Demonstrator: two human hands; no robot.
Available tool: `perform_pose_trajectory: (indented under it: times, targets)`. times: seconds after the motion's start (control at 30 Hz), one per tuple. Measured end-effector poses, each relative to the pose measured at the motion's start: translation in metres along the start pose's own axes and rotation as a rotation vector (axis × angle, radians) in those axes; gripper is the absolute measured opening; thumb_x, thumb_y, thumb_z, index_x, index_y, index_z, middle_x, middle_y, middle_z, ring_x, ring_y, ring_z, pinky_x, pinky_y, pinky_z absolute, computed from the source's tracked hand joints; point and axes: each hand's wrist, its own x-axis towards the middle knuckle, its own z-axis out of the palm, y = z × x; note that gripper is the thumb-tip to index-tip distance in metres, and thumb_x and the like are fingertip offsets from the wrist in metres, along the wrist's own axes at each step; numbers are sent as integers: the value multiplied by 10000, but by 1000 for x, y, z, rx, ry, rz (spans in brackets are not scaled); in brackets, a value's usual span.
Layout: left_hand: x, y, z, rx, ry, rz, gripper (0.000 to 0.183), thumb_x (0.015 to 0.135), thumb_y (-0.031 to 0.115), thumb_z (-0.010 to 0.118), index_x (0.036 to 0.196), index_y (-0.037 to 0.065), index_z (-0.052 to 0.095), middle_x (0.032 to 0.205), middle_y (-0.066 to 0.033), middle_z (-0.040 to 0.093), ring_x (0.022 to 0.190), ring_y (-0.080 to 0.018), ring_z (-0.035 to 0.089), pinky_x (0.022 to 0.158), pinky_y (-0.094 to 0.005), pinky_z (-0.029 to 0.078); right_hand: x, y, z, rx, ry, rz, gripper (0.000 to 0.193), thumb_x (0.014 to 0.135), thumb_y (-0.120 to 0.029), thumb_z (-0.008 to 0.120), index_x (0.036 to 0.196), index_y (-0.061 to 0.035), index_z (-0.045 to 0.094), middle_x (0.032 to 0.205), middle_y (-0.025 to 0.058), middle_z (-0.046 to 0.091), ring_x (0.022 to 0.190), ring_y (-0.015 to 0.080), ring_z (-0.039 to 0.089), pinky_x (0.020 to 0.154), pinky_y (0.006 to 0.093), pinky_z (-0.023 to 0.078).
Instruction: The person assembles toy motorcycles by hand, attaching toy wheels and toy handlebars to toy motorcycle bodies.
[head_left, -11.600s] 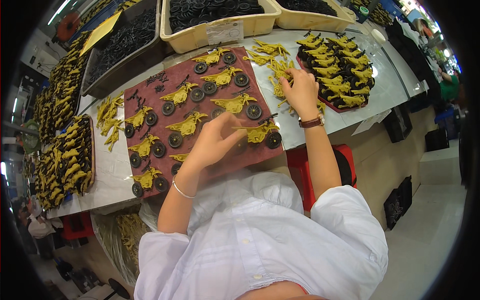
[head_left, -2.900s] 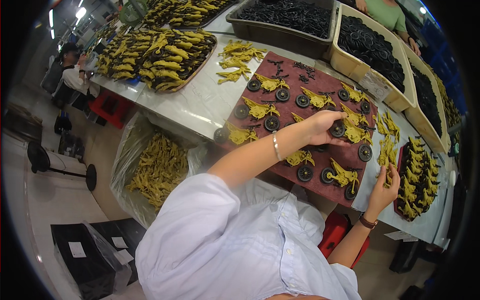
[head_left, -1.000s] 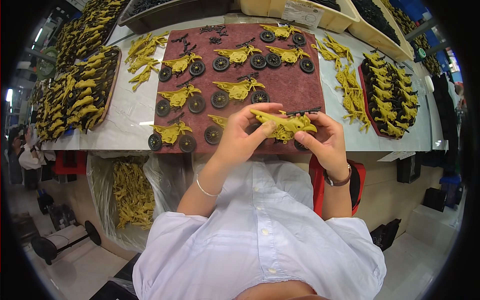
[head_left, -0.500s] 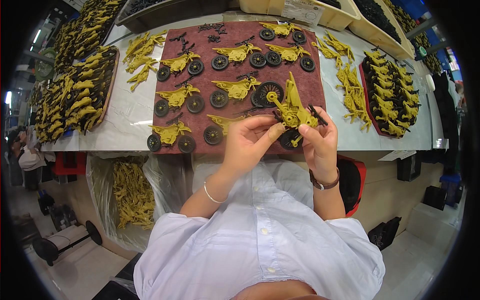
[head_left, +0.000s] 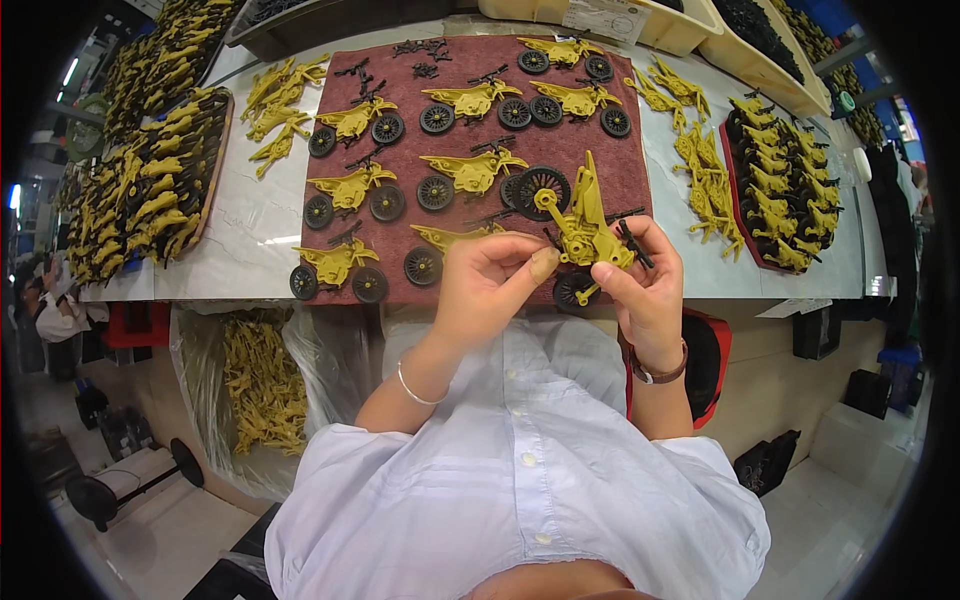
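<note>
My right hand (head_left: 648,290) grips a yellow toy motorcycle (head_left: 592,225) near its black handlebar (head_left: 634,245), with the thumb on the near side. The toy is tipped up over the mat's near right part, and a black spoked wheel (head_left: 541,192) sits at its upper left. My left hand (head_left: 492,285) is at the toy's left side, thumb and forefinger pinched together. A small black part (head_left: 551,238) shows at those fingertips, mostly hidden. Below the toy's body is another black wheel (head_left: 570,291); I cannot tell whether it belongs to this toy.
Several yellow toy motorcycles (head_left: 470,172) stand in rows on the dark red mat (head_left: 400,245). Small black parts (head_left: 420,48) lie at its far edge. Loose yellow pieces (head_left: 705,180) flank it. Filled trays (head_left: 775,185) stand on both sides, bins (head_left: 740,60) behind. A plastic bag of yellow parts (head_left: 262,385) is below left.
The toy has turned slightly more upright in my right hand, which has moved a little to the right. My left hand stays pinched beside the toy's body.
</note>
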Motion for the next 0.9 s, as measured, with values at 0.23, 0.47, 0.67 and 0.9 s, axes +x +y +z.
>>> perform_pose_trajectory:
  times: [0.23, 0.47, 0.67, 0.9]
  targets:
    - [-1, 2, 1, 7, -36, 31, 108, 818, -5, 651, 899, -77, 654, 877, -90, 650, 796, -112, 610, 706, -233, 500, -4, 2, 1, -53, -11, -89, 292, 772, 38, 672, 1003, 10, 495, 952, 67, 592, 862, 92, 583, 705, 233, 519]
    - [1, -3, 1, 49, -65, 120, 121, 792, -25, 670, 901, -75, 653, 891, -107, 649, 813, -125, 624, 721, -243, 512, -4, -4, -2, -118, -55, -79, 315, 771, 16, 680, 1031, 21, 502, 992, 77, 593, 861, 95, 584, 726, 233, 505]
    - [-2, -8, 1, 101, -109, 82, 93, 797, -94, 622, 890, -98, 629, 883, -93, 620, 801, -107, 594, 711, -235, 486, -3, -14, -1, -435, -134, -45, 269, 798, -59, 685, 1031, 35, 587, 907, 36, 624, 806, 66, 577, 704, 218, 477]
    - [0, 0, -2, 46, -105, -9, 132, 836, 46, 649, 900, -69, 656, 867, -96, 649, 772, -107, 616, 692, -228, 502, -2, -7, -1, -419, -105, -13, 212, 808, -67, 685, 980, 33, 612, 847, 13, 629, 752, 48, 561, 653, 196, 461]
